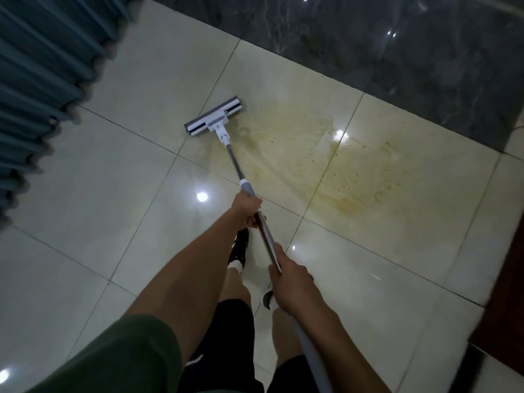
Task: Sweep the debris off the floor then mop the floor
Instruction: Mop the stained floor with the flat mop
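A flat mop with a grey and white head (214, 116) lies on the pale tiled floor (119, 177), at the left edge of a wide yellowish wet smear (334, 171) speckled with small dark bits. Its metal pole (235, 163) runs back toward me. My left hand (246, 211) grips the pole just below its grey collar. My right hand (289, 279) grips the pole lower down, nearer my body. My legs and shoes show under the pole.
Blue pleated curtains (37, 89) hang along the left. A dark glossy marble strip (397, 46) borders the tiles at the back and right. A dark reddish wooden edge (507, 296) stands at the right. Ceiling lights glint on the floor.
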`<state>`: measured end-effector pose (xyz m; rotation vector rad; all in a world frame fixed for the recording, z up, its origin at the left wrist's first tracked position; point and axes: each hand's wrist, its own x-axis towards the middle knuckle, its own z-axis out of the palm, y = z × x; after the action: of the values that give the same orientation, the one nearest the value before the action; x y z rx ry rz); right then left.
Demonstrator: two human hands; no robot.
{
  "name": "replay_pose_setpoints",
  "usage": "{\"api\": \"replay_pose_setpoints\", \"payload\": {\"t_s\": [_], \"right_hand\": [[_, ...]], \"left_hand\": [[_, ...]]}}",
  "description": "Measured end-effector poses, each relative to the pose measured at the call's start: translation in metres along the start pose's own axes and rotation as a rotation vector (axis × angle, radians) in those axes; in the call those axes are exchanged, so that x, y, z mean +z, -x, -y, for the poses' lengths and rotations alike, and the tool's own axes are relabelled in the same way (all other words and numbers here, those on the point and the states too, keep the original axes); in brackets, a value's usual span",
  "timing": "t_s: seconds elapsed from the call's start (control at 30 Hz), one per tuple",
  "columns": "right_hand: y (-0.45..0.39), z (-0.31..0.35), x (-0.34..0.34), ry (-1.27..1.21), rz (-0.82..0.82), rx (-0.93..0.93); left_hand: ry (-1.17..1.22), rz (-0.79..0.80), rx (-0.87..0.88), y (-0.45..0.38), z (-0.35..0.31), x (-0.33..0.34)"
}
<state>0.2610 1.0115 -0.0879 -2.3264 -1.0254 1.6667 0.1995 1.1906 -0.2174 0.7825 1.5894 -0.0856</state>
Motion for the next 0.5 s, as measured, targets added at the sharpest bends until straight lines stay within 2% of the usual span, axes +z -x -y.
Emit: {"api": "replay_pose_setpoints", "payload": {"t_s": [0.13,0.33,0.5], "right_hand": [[-0.012,0.016,-0.005,0.076,0.014,-0.007],[-0.038,0.041,-0.025,0.055,0.021,-0.011],[-0.085,0.094,-0.039,0.035,0.038,-0.018]], "left_hand": [[0.019,-0.071,0.01,-0.009,-0.009,-0.005],[0.148,-0.128,0.027,-0.039,-0.036,-0.015],[0.22,-0.156,0.018,-0.086,-0.083,-0.049]]}}
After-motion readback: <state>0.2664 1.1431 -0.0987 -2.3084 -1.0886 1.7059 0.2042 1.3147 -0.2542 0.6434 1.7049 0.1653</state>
